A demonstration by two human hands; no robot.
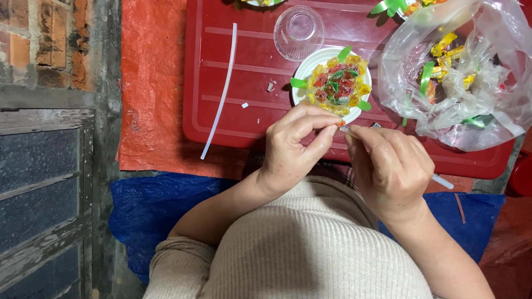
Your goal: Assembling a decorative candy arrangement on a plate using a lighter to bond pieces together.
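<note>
Pinching a small wrapped candy (341, 124) onto a thin stick (442, 181).
Our left hand (293, 147) nips the light, slippery candy; our right hand (388, 166) grips the stiff stick near its tip.

Head camera looks steeply down, close above the red tray (238, 119).

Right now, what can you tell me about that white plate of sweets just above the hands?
The white plate is round and looks like thin plastic or paper. It lies flat on the red tray and bears a ring of wrapped candies in yellow, red and green. Green strips stick out past its rim at several points. The left hand lies just below its near edge; whether it touches is unclear. A clear cup sits beyond it.
</note>
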